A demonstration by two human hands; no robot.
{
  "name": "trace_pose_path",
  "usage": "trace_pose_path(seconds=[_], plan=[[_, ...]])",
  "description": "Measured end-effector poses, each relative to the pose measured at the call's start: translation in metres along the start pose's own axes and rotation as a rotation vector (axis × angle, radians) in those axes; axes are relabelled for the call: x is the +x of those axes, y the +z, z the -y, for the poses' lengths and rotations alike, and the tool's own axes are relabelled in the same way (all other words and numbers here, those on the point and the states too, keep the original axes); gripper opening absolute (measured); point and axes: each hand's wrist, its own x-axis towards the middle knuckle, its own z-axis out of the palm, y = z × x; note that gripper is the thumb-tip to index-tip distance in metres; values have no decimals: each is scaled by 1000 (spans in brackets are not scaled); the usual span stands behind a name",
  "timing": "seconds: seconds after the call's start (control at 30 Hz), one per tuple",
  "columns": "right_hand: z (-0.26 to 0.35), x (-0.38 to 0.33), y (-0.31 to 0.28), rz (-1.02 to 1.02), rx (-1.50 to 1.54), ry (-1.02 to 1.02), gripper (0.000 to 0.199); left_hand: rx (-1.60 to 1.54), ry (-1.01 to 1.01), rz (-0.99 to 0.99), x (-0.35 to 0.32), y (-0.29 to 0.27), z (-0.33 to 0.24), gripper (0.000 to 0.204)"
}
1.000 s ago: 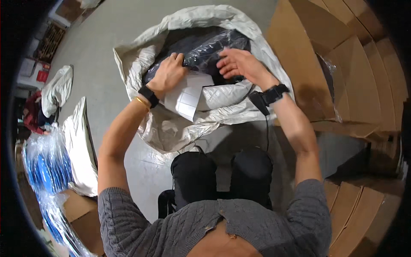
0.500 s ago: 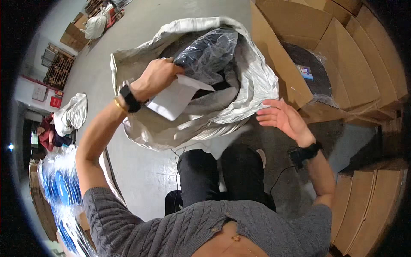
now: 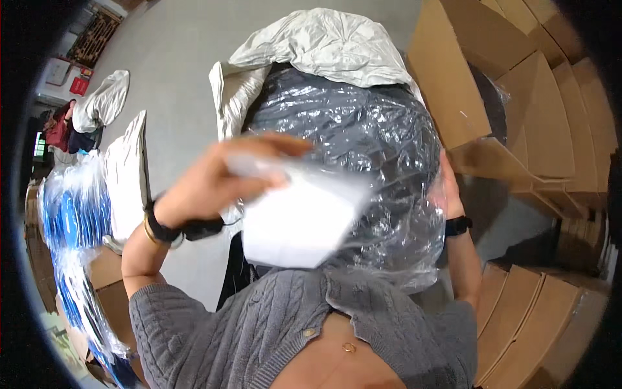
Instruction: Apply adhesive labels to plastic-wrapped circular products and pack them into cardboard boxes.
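Note:
A large dark item in clear, crinkled plastic (image 3: 363,136) stretches from the white sack (image 3: 337,45) toward my lap. The sack's rim lies over its far end. My left hand (image 3: 227,175), smeared by motion, grips a white sheet of paper (image 3: 291,223) above the near left part of the wrapped item. Against the item's right side rests my right hand (image 3: 449,188), its fingers stretched along the plastic and partly hidden by it.
An open cardboard box (image 3: 447,84) stands at the right with a dark wrapped thing (image 3: 490,104) inside. More cartons (image 3: 525,324) are at the lower right. Plastic-wrapped blue goods (image 3: 74,214) and white fabric (image 3: 126,181) lie at the left; a person (image 3: 58,126) is farther back.
The dark wrapped item has come out over the sack's near side toward me. My left hand has moved nearer with the paper. My right hand has gone from the sack's rim to the item's side.

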Motion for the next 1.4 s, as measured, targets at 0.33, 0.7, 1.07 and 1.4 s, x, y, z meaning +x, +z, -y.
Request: trace_pose_path(seconds=[0.33, 0.7, 1.07, 1.4], plan=[[-1, -17, -29, -181, -1036, -660, 51, -276, -214, -563, -6, 2, 60, 32], [25, 26, -3, -319, -1508, -706, 65, -112, -257, -517, 33, -12, 68, 37], [32, 29, 12, -17, -323, -81, 11, -528, -484, -625, -46, 35, 220, 23], [137, -112, 184, 110, -1090, -1150, 24, -1021, -12, -452, -60, 17, 156, 37]])
